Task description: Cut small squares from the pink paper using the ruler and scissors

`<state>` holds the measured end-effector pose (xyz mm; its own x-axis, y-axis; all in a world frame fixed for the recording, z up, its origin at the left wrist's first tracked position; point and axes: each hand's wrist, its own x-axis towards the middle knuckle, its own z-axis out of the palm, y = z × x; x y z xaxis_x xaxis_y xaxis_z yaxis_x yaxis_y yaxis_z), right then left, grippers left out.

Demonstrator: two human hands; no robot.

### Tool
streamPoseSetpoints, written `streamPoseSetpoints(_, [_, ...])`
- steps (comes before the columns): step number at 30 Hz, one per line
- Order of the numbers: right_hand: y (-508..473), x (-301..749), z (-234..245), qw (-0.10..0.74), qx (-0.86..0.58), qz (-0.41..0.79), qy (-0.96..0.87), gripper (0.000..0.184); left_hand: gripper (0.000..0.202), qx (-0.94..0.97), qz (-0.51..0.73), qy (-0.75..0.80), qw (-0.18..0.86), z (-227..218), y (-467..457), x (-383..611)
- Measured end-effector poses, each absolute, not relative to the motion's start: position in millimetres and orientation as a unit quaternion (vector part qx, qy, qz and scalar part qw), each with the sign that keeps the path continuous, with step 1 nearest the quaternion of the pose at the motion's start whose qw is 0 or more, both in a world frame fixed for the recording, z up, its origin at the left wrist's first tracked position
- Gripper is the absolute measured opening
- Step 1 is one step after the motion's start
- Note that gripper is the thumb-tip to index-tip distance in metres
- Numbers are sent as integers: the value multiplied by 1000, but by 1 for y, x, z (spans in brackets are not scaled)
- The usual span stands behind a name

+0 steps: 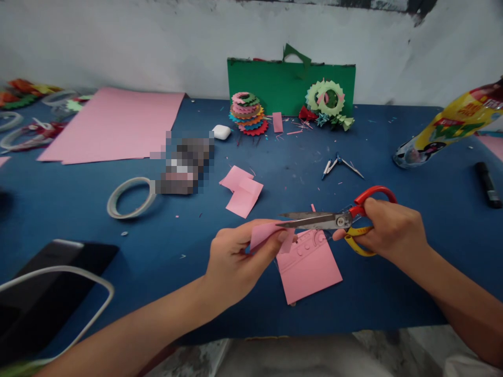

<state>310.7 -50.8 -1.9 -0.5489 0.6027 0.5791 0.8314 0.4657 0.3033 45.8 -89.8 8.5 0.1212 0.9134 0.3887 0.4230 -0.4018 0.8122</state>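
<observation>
My left hand (pixel 238 259) pinches a small folded piece of pink paper (pixel 264 233) between thumb and fingers. My right hand (pixel 393 225) grips scissors (pixel 322 220) with one red and one yellow handle. Their blades are slightly apart, with the tips at the paper's right part; whether they are cutting into it I cannot tell. Under the scissors lies a pink paper square (pixel 310 272), with cut or drawn shapes along its upper edge. Farther back, a few pink paper pieces (pixel 245 193) lie on the blue table.
A tape roll (pixel 131 198), a white earbud case (pixel 221 132) and large pink sheets (pixel 118 125) lie to the left. A compass (pixel 341 165), a leaning bottle (pixel 448 125) and a black marker (pixel 488 184) are on the right. Paper rings (pixel 249 115) stand before a green board (pixel 291 86).
</observation>
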Motion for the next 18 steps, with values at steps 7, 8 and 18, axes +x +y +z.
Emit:
streamPoseSetpoints(7, [-50, 311, -2, 207, -423, -279, -837, 42, 9, 702, 468, 472, 254, 8, -90, 46])
streamPoseSetpoints(8, [-51, 311, -2, 207, -423, -280, -836, 42, 9, 701, 469, 473, 254, 8, -90, 46])
streamPoseSetpoints(18, [-50, 310, -1, 204, -414, -283, -841, 45, 9, 691, 474, 475, 268, 7, -90, 46])
